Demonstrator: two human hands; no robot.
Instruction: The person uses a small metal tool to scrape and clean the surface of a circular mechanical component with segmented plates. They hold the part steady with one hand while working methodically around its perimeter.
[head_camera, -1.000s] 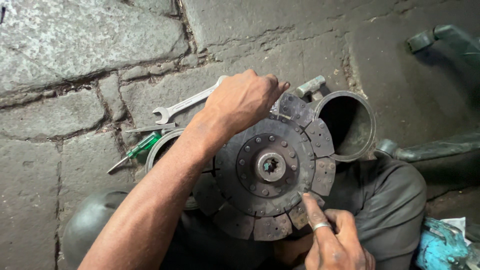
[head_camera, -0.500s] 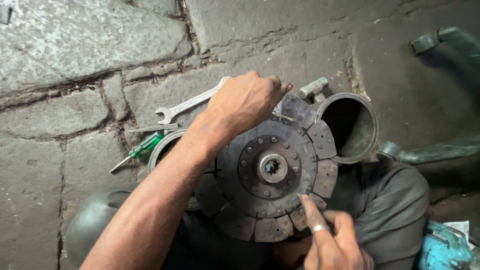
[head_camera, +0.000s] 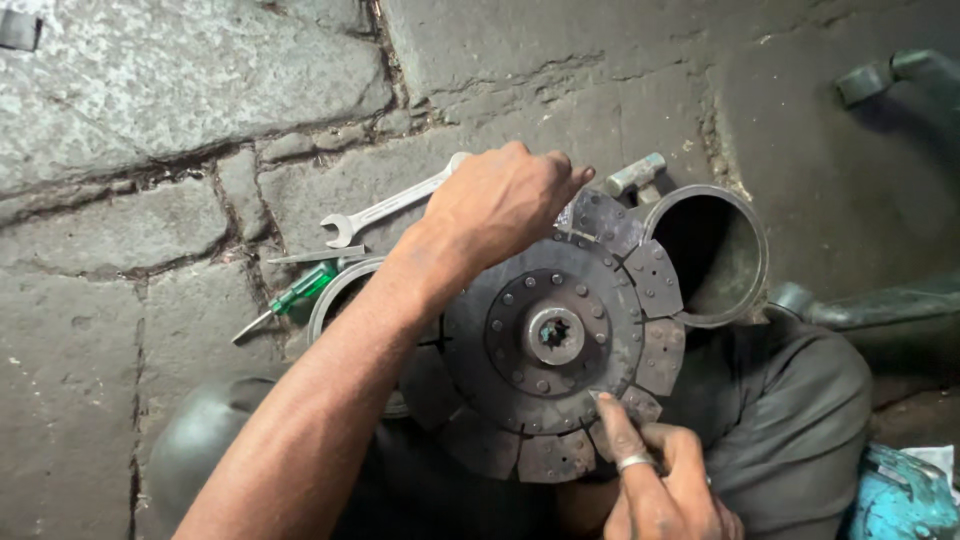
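1. The clutch disc (head_camera: 545, 345) was round, dark grey metal, with a splined hub hole at its centre and a ring of rivets around the hub.
2. Separate friction pads, each with small rivets, ran around its rim; those on the right and lower edge showed plainly, while the arm hid the upper left part.
3. The disc was held above the person's lap, over the stone floor (head_camera: 150, 120), tilted a little toward the camera.
4. The left hand (head_camera: 505, 200) curled over the disc's top edge, fingers closed on the rim and gripping it.
5. The right hand (head_camera: 655, 490), wearing a ring, gripped the disc's lower edge, its thumb pressed on the face near a pad.
6. A metal ring (head_camera: 715, 250) lay on the floor just right of the disc; a second ring (head_camera: 335, 295) showed behind the left arm.
7. A wrench (head_camera: 385, 210) and a green-handled screwdriver (head_camera: 290, 298) lay on the floor left of the disc, near each other.
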